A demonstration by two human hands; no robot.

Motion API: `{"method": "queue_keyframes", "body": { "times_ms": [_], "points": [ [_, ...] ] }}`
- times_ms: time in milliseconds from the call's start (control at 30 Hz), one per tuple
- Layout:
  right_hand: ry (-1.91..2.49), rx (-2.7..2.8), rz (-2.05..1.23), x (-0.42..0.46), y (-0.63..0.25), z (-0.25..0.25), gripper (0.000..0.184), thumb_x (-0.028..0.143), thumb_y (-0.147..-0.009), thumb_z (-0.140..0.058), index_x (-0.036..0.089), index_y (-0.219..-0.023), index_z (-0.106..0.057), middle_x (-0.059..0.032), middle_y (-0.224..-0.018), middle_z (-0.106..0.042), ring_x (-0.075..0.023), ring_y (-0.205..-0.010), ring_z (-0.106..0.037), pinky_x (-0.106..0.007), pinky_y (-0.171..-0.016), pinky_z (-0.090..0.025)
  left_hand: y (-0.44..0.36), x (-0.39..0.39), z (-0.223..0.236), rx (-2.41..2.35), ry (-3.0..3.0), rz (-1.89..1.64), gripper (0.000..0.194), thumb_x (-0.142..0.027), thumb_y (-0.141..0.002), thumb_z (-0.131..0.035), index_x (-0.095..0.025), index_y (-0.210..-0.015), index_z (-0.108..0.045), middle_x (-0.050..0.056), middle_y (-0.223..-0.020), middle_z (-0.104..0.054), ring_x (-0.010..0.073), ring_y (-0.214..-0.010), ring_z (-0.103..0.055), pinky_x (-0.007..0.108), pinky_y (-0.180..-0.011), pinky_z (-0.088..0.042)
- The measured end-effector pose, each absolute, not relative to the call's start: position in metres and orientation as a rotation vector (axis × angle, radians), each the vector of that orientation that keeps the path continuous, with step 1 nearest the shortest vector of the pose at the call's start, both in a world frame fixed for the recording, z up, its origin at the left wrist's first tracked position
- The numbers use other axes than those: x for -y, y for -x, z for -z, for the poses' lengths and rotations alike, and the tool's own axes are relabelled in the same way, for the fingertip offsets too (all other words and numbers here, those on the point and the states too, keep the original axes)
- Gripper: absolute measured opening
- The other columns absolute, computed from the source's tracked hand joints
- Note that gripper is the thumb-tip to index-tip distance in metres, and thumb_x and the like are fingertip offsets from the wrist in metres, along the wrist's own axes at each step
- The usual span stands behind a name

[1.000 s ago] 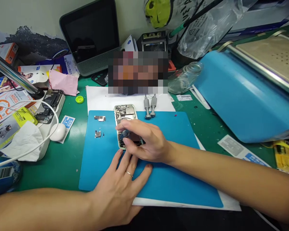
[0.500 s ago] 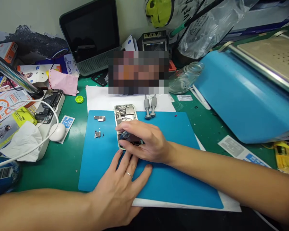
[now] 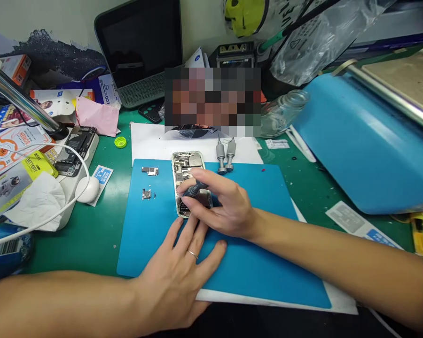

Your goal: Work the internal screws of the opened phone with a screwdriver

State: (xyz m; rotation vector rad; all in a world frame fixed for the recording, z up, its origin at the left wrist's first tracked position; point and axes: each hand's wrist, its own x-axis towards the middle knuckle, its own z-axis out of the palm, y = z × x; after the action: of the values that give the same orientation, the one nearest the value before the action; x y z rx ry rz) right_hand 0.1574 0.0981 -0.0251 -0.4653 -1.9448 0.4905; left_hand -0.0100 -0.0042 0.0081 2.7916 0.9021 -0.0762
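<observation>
An opened phone (image 3: 187, 160) lies on the blue mat (image 3: 261, 253), its inner parts exposed. My right hand (image 3: 229, 204) grips a dark screwdriver (image 3: 194, 189) between thumb and fingers over the phone's middle; its tip is hard to make out. My left hand (image 3: 186, 258) lies with fingers spread, fingertips at the phone's bottom edge. Left of the phone sit a small metal-and-black part (image 3: 150, 171) and a small board-like part (image 3: 146, 193) with a tiny piece beside it. Behind the phone stand two grey screwdrivers (image 3: 221, 157), bits pointing up.
A white puck on a cable (image 3: 86, 189) rests at left, near another opened phone (image 3: 74, 150) and boxes. Farther back are a dark-screened display (image 3: 141, 42) and a glass jar (image 3: 285, 110). A big blue sheet (image 3: 356, 150) curves at right.
My right hand has tilted the screwdriver, showing more of its handle and the phone's middle. The view has shifted slightly; my left hand keeps its place at the phone's bottom edge.
</observation>
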Motion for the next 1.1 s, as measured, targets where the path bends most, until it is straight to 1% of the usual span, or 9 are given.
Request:
{"method": "queue_keyframes", "body": {
  "times_ms": [200,333,533,700,800,867,933,1000,1100],
  "points": [
    [0.58,1.828,-0.611,-0.097,-0.156,0.027,0.067,0.006,-0.089,-0.062,0.028,-0.147,-0.036,-0.0047,-0.107,-0.067,-0.014,-0.091,-0.071,-0.026,-0.076,-0.066,0.009,0.002,-0.008,-0.888,-2.76,0.1,0.085,-0.054,-0.091,-0.055,-0.01,-0.156,-0.021,0.032,-0.16,-0.017,0.0464,-0.151,-0.013,0.058,-0.119,-0.011],
    [0.597,1.821,-0.622,-0.096,-0.156,0.028,0.064,0.008,-0.09,-0.061,0.027,-0.146,-0.037,-0.006,-0.113,-0.068,-0.0141,-0.092,-0.071,-0.026,-0.075,-0.066,0.009,0.002,-0.009,-0.894,-2.756,0.117,0.086,-0.054,-0.09,-0.056,-0.012,-0.156,-0.021,0.03,-0.161,-0.018,0.0451,-0.151,-0.013,0.057,-0.119,-0.012],
    [0.619,1.805,-0.673,-0.095,-0.157,0.031,0.063,0.01,-0.091,-0.061,0.028,-0.146,-0.036,-0.0057,-0.108,-0.069,-0.0152,-0.092,-0.07,-0.029,-0.077,-0.066,0.01,0.003,-0.009,-0.902,-2.781,0.102,0.089,-0.056,-0.088,-0.059,-0.011,-0.155,-0.022,0.031,-0.16,-0.019,0.0452,-0.151,-0.013,0.056,-0.119,-0.01],
    [0.5,1.872,-0.525,-0.095,-0.157,0.025,0.068,0.006,-0.089,-0.062,0.023,-0.148,-0.033,-0.0068,-0.103,-0.07,-0.0138,-0.086,-0.071,-0.028,-0.076,-0.065,0.009,0.004,-0.01,-0.915,-2.873,0.051,0.081,-0.06,-0.093,-0.049,-0.01,-0.153,-0.028,0.025,-0.154,-0.036,0.041,-0.147,-0.029,0.053,-0.119,-0.01],
    [0.366,1.923,-0.362,-0.096,-0.156,0.021,0.073,0.002,-0.085,-0.063,0.017,-0.15,-0.032,-0.0096,-0.101,-0.072,-0.0149,-0.086,-0.072,-0.027,-0.074,-0.064,0.008,0.0,-0.012,-0.864,-2.954,-0.09,0.077,-0.066,-0.095,-0.042,-0.009,-0.147,-0.039,0.02,-0.141,-0.053,0.0366,-0.135,-0.044,0.05,-0.117,-0.019],
    [0.344,1.907,-0.335,-0.096,-0.156,0.021,0.072,0.002,-0.086,-0.062,0.017,-0.15,-0.032,-0.0098,-0.101,-0.072,-0.0149,-0.085,-0.072,-0.028,-0.073,-0.064,0.008,-0.004,-0.013,-0.801,-3.0,-0.257,0.07,-0.064,-0.097,-0.04,-0.008,-0.137,-0.049,0.016,-0.124,-0.061,0.0318,-0.117,-0.055,0.046,-0.107,-0.033],
    [0.388,1.873,-0.393,-0.095,-0.156,0.021,0.069,0.004,-0.087,-0.061,0.019,-0.149,-0.033,-0.008,-0.102,-0.072,-0.0142,-0.083,-0.071,-0.027,-0.073,-0.064,0.008,-0.009,-0.014,-0.779,-3.028,-0.38,0.056,-0.057,-0.099,-0.041,-0.008,-0.12,-0.059,0.01,-0.1,-0.064,0.0249,-0.09,-0.059,0.04,-0.082,-0.043],
    [0.492,1.819,-0.495,-0.094,-0.156,0.023,0.065,0.007,-0.089,-0.061,0.023,-0.147,-0.035,-0.0052,-0.1,-0.072,-0.0141,-0.081,-0.071,-0.027,-0.072,-0.064,0.008,-0.013,-0.015,-0.821,-3.065,-0.388,0.042,-0.048,-0.1,-0.043,-0.011,-0.103,-0.062,0.005,-0.082,-0.058,0.0201,-0.071,-0.053,0.036,-0.062,-0.036],
    [0.633,1.725,-0.626,-0.093,-0.157,0.024,0.059,0.011,-0.091,-0.06,0.028,-0.143,-0.038,-0.0048,-0.101,-0.07,-0.0152,-0.081,-0.07,-0.028,-0.069,-0.064,0.009,-0.015,-0.016,-0.989,-3.107,-0.238,0.039,-0.046,-0.099,-0.045,-0.012,-0.101,-0.062,0.004,-0.079,-0.055,0.0197,-0.067,-0.05,0.036,-0.057,-0.031]
  ]
}}
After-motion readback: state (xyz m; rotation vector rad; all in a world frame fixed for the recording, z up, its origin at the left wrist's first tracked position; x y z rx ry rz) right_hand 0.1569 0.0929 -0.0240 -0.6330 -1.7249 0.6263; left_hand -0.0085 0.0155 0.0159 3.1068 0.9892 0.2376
